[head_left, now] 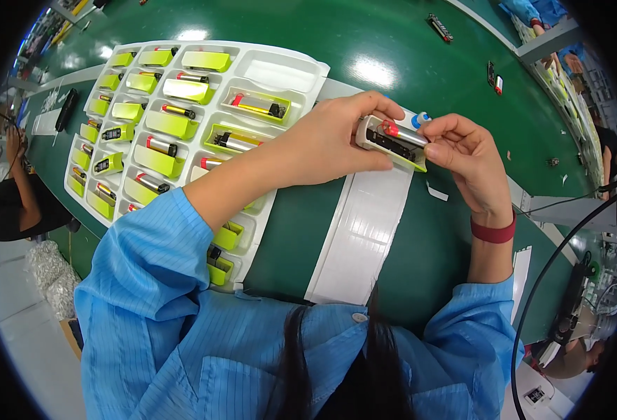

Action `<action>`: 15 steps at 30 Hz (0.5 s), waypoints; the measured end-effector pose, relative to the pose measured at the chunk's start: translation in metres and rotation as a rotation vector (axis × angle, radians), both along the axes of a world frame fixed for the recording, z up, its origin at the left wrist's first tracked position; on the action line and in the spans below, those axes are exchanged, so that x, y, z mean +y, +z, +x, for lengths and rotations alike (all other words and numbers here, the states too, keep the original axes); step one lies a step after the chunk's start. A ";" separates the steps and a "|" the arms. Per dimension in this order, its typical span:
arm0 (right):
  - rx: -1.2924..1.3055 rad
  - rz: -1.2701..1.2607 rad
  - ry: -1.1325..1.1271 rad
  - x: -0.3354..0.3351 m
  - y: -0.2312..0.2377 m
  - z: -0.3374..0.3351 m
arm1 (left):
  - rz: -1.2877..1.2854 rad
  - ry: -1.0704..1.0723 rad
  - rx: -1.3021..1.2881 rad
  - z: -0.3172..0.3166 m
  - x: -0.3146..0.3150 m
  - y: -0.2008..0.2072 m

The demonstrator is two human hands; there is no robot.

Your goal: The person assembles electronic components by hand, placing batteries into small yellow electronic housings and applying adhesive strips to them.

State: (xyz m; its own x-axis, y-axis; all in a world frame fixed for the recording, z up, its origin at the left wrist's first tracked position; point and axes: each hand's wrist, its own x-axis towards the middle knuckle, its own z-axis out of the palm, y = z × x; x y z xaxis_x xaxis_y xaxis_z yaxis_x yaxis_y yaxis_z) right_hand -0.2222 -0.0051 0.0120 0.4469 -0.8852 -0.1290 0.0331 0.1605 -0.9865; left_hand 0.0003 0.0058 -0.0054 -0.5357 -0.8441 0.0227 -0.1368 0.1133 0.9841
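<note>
My left hand (333,136) grips a small open casing (385,147), white outside with a yellow-green edge, its black inside facing up. A cylindrical battery cell (410,136), silver with a red end, lies slanted at the casing's opening. My right hand (466,150) pinches the silver end of this cell between thumb and fingers. Both hands are above a white sheet of strips (361,231). Just behind the casing, a blue-tipped item (420,119) is partly hidden.
A white compartment tray (277,72) at left holds several yellow-green casings (172,124) with cells and wires. Loose cell assemblies (439,28) lie on the green table (308,24). A black cable (532,308) curves down at right. Other people are at both sides.
</note>
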 end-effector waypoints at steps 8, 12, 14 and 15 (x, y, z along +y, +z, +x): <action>0.411 -0.667 -0.115 0.017 0.014 0.011 | -0.051 0.084 -0.061 -0.002 0.003 0.002; 0.531 -0.780 -0.111 0.019 0.017 0.014 | -0.115 0.091 -0.078 -0.001 0.003 0.003; 0.572 -0.806 -0.127 0.020 0.018 0.015 | -0.106 0.092 -0.083 -0.001 0.005 0.002; 0.574 -0.831 -0.111 0.020 0.018 0.015 | -0.130 0.083 -0.074 -0.001 0.005 0.002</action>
